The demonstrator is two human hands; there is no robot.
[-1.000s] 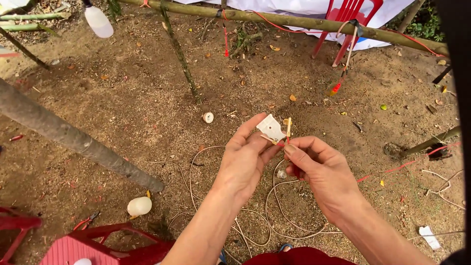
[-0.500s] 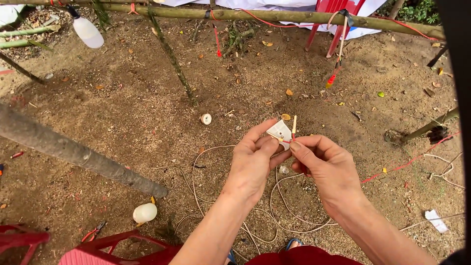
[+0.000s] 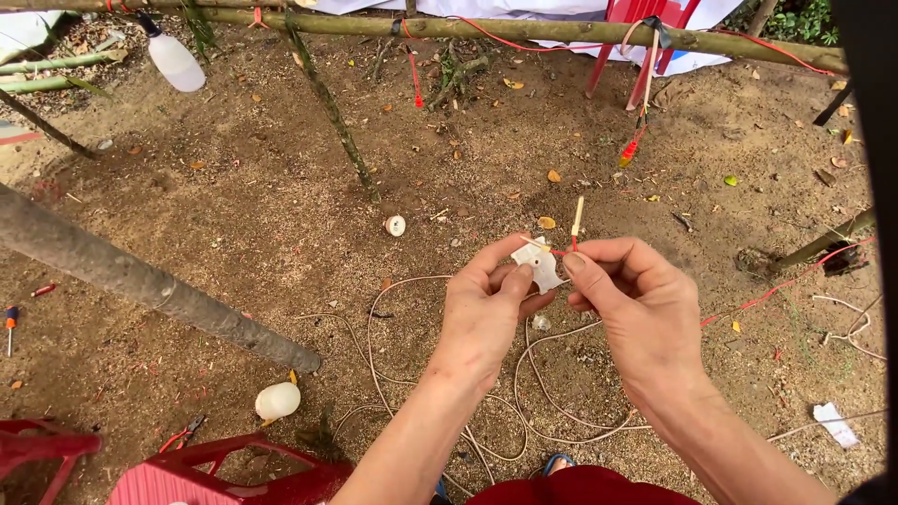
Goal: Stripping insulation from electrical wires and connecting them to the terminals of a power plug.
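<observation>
A small plastic fitting (image 3: 539, 265) is held between the left hand (image 3: 486, 313) and the right hand (image 3: 639, 304), above a cable (image 3: 393, 374) looped on the ground (image 3: 281, 206). A bulb (image 3: 278, 400) is seen left of the cable, beside a pole (image 3: 140, 281), and a bottle (image 3: 175, 60) far behind.
</observation>
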